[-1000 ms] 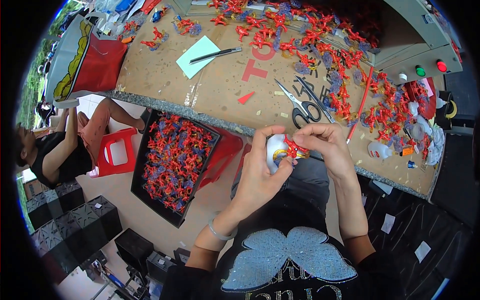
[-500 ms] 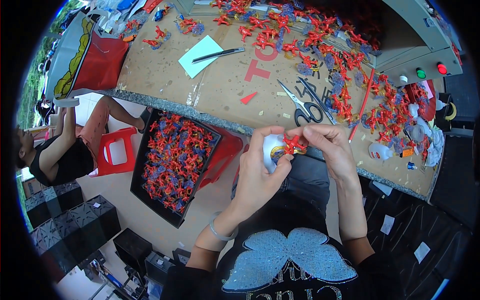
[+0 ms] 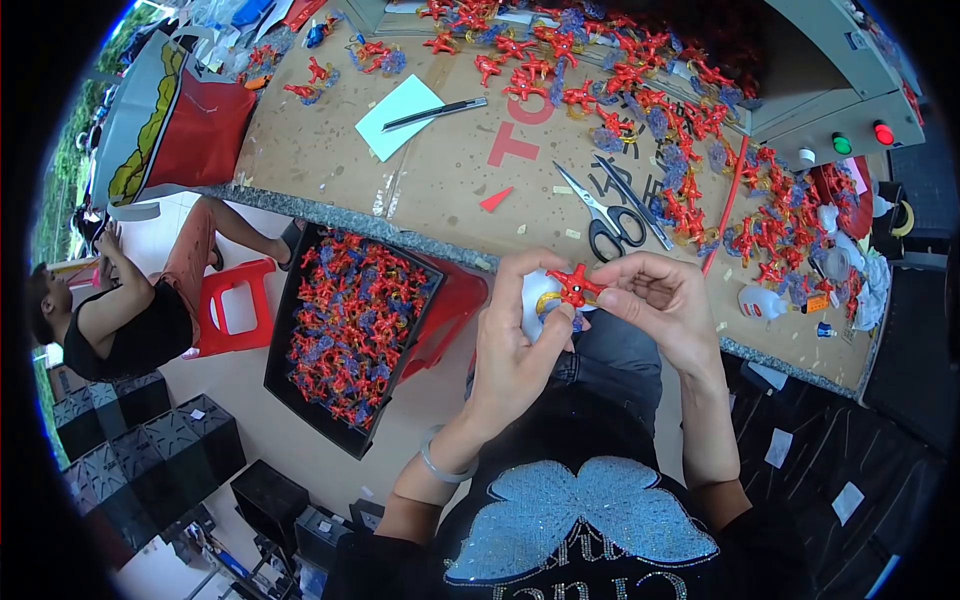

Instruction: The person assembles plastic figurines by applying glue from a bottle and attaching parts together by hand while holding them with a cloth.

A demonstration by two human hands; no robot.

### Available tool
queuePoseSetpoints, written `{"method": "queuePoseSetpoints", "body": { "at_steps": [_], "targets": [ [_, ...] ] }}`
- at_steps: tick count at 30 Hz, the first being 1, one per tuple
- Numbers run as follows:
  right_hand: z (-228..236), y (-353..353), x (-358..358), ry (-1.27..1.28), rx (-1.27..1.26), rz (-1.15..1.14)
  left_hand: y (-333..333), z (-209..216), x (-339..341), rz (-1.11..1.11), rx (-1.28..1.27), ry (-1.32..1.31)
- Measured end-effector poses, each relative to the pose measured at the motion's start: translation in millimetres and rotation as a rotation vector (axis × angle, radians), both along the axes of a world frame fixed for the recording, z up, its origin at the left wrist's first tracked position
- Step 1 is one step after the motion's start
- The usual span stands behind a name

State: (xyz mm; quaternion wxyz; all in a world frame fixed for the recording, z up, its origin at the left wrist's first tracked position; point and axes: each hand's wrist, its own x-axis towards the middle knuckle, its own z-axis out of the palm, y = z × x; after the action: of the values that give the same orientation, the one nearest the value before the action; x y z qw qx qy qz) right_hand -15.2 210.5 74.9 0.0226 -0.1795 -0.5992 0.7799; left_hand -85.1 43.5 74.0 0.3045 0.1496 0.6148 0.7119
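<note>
Just beyond the table's front edge, over my lap, I hold a small red plastic toy figure (image 3: 577, 286) with yellow and translucent blue parts. My left hand (image 3: 518, 335) grips it between thumb and fingers from the left. A smooth white thing (image 3: 534, 303) lies within the curl of that hand; its kind is unclear. My right hand (image 3: 660, 305) has thumb and index finger pinched together at the figure's right side. Whether something tiny sits between those fingertips I cannot make out. Scissors (image 3: 612, 222) with black handles lie open on the table just past my hands.
Many similar red figures (image 3: 690, 205) cover the table's right and far parts. A black crate (image 3: 362, 438) full of them stands at the left. A utility knife (image 3: 432, 113) rests on a pale green pad (image 3: 380, 135). Another person (image 3: 130, 300) sits at far left.
The toy figure has turned a little in my fingers. My right hand has come lower, its thumb and index finger moving from above the figure to its right side.
</note>
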Motion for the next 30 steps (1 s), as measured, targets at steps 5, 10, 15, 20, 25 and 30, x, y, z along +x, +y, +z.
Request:
{"method": "queuePoseSetpoints", "body": {
  "at_steps": [5,10,15,20,25,30],
  "targets": [
    [0.8,0.5,0.1,-0.008,-0.023,-0.006,2.7,-4.4,5.3,0.08,-0.003,-0.02],
    [-2.1,0.0,4.4,0.03,-0.015,-0.052,8.9,-14.2,11.2,0.114,-0.02,0.225],
    [0.8,11.3,17.0,0.129,0.159,-0.083,14.3,-6.0,12.1,0.056,0.029,0.121],
    [7.2,38.6,19.3,0.214,0.269,0.016,13.2,-12.2,-0.8,-0.215,0.217,-0.531],
    [9.8,47.1,7.4,0.262,0.356,0.189,17.4,-15.3,0.8,-0.533,0.243,-0.478],
    [-2.1,52.1,3.1,0.306,0.356,0.241,24.9,-11.1,8.5,-0.498,0.327,-0.558]
  ]
}}
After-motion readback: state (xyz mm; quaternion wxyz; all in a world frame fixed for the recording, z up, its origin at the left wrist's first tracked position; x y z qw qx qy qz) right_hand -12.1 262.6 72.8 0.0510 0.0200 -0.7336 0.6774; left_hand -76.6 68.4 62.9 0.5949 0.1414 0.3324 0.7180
